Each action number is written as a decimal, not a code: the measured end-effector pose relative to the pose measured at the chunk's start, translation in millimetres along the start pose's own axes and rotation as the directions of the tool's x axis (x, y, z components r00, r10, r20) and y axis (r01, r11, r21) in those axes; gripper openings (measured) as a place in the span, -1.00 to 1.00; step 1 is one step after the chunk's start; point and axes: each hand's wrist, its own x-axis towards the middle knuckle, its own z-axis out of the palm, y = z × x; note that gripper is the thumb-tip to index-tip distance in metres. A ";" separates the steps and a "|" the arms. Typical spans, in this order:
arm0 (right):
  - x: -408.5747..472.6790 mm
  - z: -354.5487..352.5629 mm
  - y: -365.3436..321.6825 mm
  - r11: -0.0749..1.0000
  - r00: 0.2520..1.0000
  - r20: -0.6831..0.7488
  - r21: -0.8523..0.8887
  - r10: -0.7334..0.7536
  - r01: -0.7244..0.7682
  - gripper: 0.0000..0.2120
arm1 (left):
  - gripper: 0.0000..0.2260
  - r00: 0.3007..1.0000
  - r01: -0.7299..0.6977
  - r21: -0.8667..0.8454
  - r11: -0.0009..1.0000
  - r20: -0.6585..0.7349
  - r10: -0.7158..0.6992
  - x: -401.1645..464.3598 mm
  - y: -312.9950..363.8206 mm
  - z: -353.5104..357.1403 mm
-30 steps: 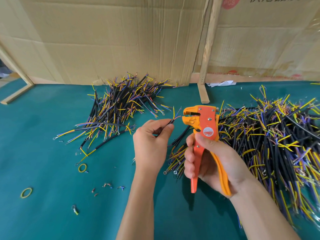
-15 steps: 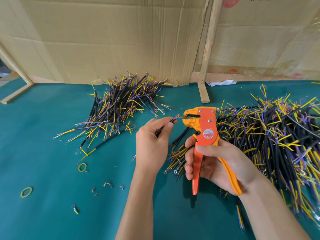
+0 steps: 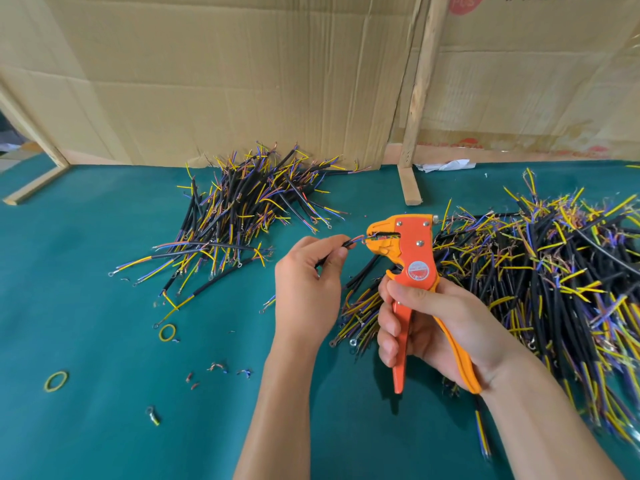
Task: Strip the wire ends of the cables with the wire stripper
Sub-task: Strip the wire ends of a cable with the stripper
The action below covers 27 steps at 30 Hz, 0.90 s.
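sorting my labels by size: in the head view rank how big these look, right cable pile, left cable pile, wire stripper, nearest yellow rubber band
1. right cable pile
2. left cable pile
3. wire stripper, held nearer the camera
4. yellow rubber band

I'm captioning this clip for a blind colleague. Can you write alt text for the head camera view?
A left hand feeds a black cable's wire ends into the mouth of an orange wire stripper gripped by the right hand. Heaps of cables lie left and right on a green table.

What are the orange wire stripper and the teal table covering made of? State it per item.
Orange wire stripper: glossy orange body, probably painted metal or plastic, with silver rivets; smooth handles look plastic-coated.
Teal table covering: matte and even, likely a rubber or vinyl mat, possibly felt.
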 end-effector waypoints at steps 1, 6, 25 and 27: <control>0.4 -0.2 0.3 1.000 1.000 -0.011 -0.011 -0.001 0.001 -0.79 | -0.84 1.000 -0.007 0.012 1.000 -0.004 0.007 -0.2 -0.2 -0.1; 1.0 -1.2 0.8 1.000 1.000 -0.027 -0.025 -0.002 0.001 -0.79 | -0.83 0.999 -0.031 0.037 0.999 -0.008 0.031 -0.2 -2.4 -0.8; 1.8 4.1 1.7 1.000 0.998 -0.054 0.011 0.018 -0.017 -0.70 | -0.83 0.999 -0.054 0.059 0.997 0.002 0.054 0.5 -3.0 -1.6; 2.7 6.5 2.4 1.000 0.997 -0.080 0.002 0.000 0.001 -0.67 | -0.84 0.999 -0.045 0.054 0.997 0.004 0.045 0.1 -1.2 -1.1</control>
